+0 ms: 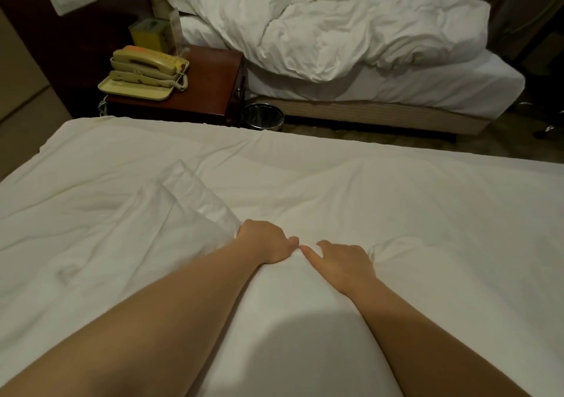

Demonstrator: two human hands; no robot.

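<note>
Dim warm indoor light, soft shadow low centre, wide-angle bending at edges.

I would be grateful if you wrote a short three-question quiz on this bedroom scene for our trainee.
1. True or false: the left hand holds the smooth white duvet in its grip.
2. What stands on the dark red wooden nightstand? A) a lamp B) a beige corded telephone C) a kettle
3. Which bed bears the crumpled white bedding, near or far?
Key: 1 true; 2 B; 3 the far bed.
</note>
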